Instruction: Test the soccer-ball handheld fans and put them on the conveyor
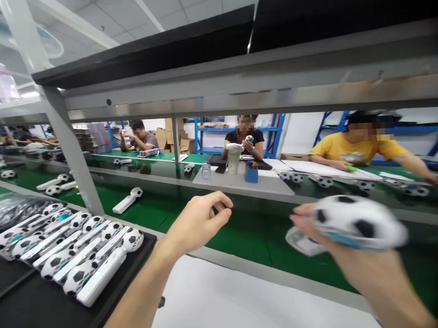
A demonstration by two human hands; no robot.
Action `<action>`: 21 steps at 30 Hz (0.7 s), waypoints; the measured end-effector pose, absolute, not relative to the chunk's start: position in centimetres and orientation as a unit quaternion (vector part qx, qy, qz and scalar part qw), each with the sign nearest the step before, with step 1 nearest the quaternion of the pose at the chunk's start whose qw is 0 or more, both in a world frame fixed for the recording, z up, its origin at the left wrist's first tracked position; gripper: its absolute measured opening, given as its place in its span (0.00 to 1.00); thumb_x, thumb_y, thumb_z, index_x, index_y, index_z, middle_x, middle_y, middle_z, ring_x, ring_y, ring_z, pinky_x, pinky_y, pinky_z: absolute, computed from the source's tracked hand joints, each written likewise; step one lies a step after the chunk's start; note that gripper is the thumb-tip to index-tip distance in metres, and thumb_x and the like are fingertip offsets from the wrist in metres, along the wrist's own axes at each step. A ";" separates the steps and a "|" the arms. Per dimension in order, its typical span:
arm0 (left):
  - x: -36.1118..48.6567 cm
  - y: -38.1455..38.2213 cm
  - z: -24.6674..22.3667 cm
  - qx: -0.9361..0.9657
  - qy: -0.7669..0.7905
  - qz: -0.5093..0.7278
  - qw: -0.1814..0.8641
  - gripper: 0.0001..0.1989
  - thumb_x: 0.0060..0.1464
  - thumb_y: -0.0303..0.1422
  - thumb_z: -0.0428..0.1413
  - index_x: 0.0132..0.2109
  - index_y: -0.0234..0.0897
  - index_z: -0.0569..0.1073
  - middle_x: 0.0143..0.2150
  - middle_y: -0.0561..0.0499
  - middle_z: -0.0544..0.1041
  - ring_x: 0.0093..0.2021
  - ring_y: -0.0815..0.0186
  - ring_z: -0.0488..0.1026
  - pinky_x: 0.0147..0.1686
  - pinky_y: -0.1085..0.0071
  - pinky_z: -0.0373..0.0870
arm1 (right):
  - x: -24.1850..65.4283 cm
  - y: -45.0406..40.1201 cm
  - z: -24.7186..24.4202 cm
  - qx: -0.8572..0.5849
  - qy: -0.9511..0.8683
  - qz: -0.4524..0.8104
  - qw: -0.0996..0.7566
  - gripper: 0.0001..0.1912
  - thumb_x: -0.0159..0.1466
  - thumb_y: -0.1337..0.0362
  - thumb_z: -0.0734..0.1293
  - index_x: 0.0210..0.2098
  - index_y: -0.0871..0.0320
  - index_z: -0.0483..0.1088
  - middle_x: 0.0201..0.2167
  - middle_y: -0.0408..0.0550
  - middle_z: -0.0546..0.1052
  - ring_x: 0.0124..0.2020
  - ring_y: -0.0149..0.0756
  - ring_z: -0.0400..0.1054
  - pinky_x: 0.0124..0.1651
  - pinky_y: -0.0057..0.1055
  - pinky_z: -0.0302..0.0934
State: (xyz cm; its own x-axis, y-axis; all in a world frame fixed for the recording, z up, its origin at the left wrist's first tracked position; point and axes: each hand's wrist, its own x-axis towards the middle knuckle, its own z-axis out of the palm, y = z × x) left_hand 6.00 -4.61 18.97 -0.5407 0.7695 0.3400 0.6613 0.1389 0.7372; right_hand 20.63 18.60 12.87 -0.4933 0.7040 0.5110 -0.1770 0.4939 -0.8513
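My right hand [368, 268] is closed around a handheld fan [359, 223] with a black-and-white football-patterned head, blurred by motion, above the green conveyor belt. A white piece [304, 242] shows beside its fingers; whether it belongs to the same fan I cannot tell. My left hand [199, 218] hovers over the near edge of the belt, thumb and forefinger curved with a gap between them and nothing in it. To its left, several similar fans [104, 275] lie in rows on a black tray [127, 303]. Another fan [128, 201] rests on the belt.
A white sheet [225, 299] covers the bench before me. A grey post [73, 156] and shelf beam [237, 81] frame the view. Across the belt [163, 217], co-workers [359, 146] sit near a cup [234, 161], a bottle [206, 171] and a blue box [251, 172].
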 end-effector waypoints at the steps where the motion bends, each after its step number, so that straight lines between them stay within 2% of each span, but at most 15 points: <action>1: 6.0 -4.7 19.0 0.476 0.753 0.450 0.060 0.10 0.60 0.38 0.51 0.43 0.41 0.74 0.36 0.53 0.77 0.27 0.70 0.68 0.28 0.75 0.64 | 20.1 19.0 12.3 -0.194 -0.719 0.492 0.451 0.24 0.45 0.55 0.80 0.38 0.58 0.77 0.39 0.54 0.79 0.39 0.50 0.74 0.39 0.40 0.71; 2: 6.0 -4.7 19.0 0.477 0.755 0.446 0.061 0.10 0.60 0.38 0.51 0.43 0.41 0.74 0.36 0.53 0.77 0.27 0.70 0.68 0.28 0.75 0.64 | 19.4 19.4 11.4 -0.222 -0.702 0.521 0.433 0.25 0.41 0.57 0.81 0.37 0.59 0.77 0.38 0.55 0.80 0.41 0.52 0.74 0.41 0.40 0.70; 6: 5.8 -5.0 19.2 0.480 0.759 0.435 0.069 0.11 0.60 0.39 0.51 0.44 0.41 0.74 0.36 0.53 0.77 0.26 0.70 0.66 0.26 0.75 0.63 | 16.9 21.3 6.7 -0.286 -0.680 0.542 0.403 0.23 0.49 0.52 0.75 0.37 0.64 0.76 0.36 0.58 0.80 0.39 0.52 0.76 0.39 0.41 0.70; 10: 5.7 -5.0 19.1 0.482 0.761 0.428 0.076 0.11 0.61 0.40 0.50 0.44 0.41 0.73 0.36 0.53 0.76 0.26 0.70 0.66 0.27 0.75 0.63 | 16.4 23.6 2.7 -0.341 -0.702 0.493 0.385 0.28 0.53 0.52 0.70 0.46 0.66 0.72 0.34 0.56 0.79 0.34 0.49 0.75 0.36 0.41 0.70; 13: 5.9 -4.9 19.1 0.483 0.771 0.409 0.072 0.12 0.61 0.41 0.49 0.44 0.41 0.73 0.34 0.53 0.75 0.25 0.70 0.66 0.27 0.74 0.62 | 16.5 24.8 0.7 -0.373 -0.735 0.420 0.381 0.38 0.54 0.58 0.69 0.60 0.67 0.60 0.44 0.59 0.76 0.41 0.49 0.73 0.46 0.44 0.67; 15: 6.1 -4.9 19.1 0.485 0.777 0.394 0.072 0.12 0.62 0.41 0.49 0.45 0.42 0.73 0.32 0.54 0.74 0.26 0.69 0.66 0.27 0.74 0.61 | 16.5 25.0 -0.4 -0.385 -0.758 0.372 0.372 0.41 0.54 0.61 0.67 0.65 0.66 0.54 0.52 0.63 0.70 0.48 0.52 0.71 0.51 0.47 0.64; 19: 6.4 -5.0 19.2 0.489 0.783 0.378 0.077 0.12 0.62 0.42 0.48 0.45 0.43 0.73 0.30 0.55 0.73 0.26 0.69 0.66 0.27 0.74 0.61 | 16.6 24.9 -1.4 -0.382 -0.804 0.294 0.348 0.31 0.53 0.66 0.63 0.57 0.64 0.66 0.56 0.65 0.66 0.54 0.59 0.66 0.56 0.50 0.59; 21: 6.3 -4.9 19.1 0.490 0.782 0.378 0.072 0.13 0.62 0.42 0.48 0.44 0.43 0.73 0.30 0.55 0.73 0.26 0.68 0.67 0.27 0.74 0.61 | 16.7 24.5 -1.0 -0.366 -0.822 0.250 0.358 0.28 0.53 0.68 0.63 0.54 0.64 0.69 0.58 0.65 0.64 0.62 0.62 0.57 0.63 0.53 0.50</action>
State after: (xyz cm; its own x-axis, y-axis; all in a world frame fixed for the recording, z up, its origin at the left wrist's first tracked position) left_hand 6.33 -4.91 19.09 -0.5101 0.8208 0.2570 0.7115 0.2348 0.6623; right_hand 16.70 24.51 -1.00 -0.4768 0.7802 0.4048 0.4222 0.6072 -0.6731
